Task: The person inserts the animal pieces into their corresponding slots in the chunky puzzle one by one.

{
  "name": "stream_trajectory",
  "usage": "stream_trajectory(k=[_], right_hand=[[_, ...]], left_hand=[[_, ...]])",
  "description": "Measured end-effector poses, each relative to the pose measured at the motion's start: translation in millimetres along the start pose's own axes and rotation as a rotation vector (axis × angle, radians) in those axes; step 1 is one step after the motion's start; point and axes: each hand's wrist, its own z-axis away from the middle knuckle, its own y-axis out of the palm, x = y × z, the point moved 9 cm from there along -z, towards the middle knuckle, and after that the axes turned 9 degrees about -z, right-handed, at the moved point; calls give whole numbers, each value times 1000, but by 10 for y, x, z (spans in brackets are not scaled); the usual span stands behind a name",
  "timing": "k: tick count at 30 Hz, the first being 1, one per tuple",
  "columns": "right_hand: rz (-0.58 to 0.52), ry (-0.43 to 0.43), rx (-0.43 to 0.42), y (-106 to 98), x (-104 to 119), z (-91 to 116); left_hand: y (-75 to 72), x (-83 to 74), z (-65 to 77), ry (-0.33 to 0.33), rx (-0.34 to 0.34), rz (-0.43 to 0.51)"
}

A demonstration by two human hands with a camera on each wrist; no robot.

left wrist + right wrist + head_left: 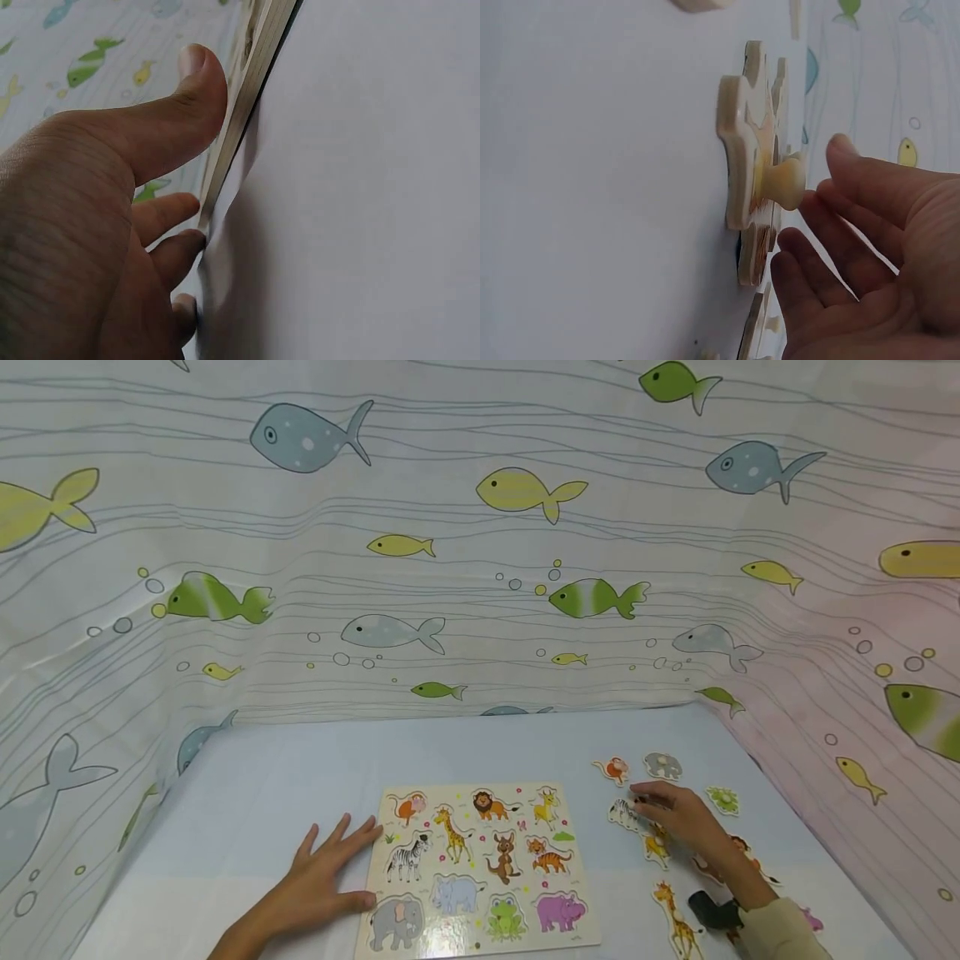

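A wooden animal puzzle board (491,825) lies on the table, with animal pictures in its shaped recesses. My left hand (322,881) is spread at the board's left side, thumb and fingertips right at its edge; the left wrist view shows the board's wooden edge (238,112) beside the thumb. My right hand (686,818) hovers above loose pieces, fingertips by the zebra piece (622,813) and over a yellow animal piece (656,847). In the right wrist view, thumb and fingers stand apart close to a piece's round wooden knob (784,184), holding nothing.
Loose monkey (616,769), elephant (663,766) and green (723,800) pieces lie beyond the right hand. Nearer are a giraffe piece (677,922) and others partly hidden by the right forearm, which wears a black strap (712,912). A fish-print curtain (465,585) surrounds the table.
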Motion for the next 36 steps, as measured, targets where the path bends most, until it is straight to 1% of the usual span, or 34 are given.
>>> stream_trajectory(k=[4, 7, 10, 16, 21, 24, 32, 36], right_hand=[[-1, -12, 3, 0, -58, -3], [-19, -12, 7, 0, -101, -5], [-37, -7, 10, 6, -131, -12], [-7, -4, 11, 32, -213, -49], [17, 16, 2, 39, -268, -48], [7, 21, 4, 57, -295, -46], [3, 21, -8, 61, -316, -52], [11, 5, -10, 63, -293, -49]], left_hand=[[-4, -26, 18, 48, -37, -46], [-7, -32, 17, 63, -45, -63], [-11, -39, 20, 60, -43, -64], [4, -32, 34, 54, -41, -78], [2, -38, 29, 66, -55, -92], [5, -37, 33, 66, -54, -94], [10, -32, 29, 52, -57, -104], [5, -45, 30, 60, -60, -109]])
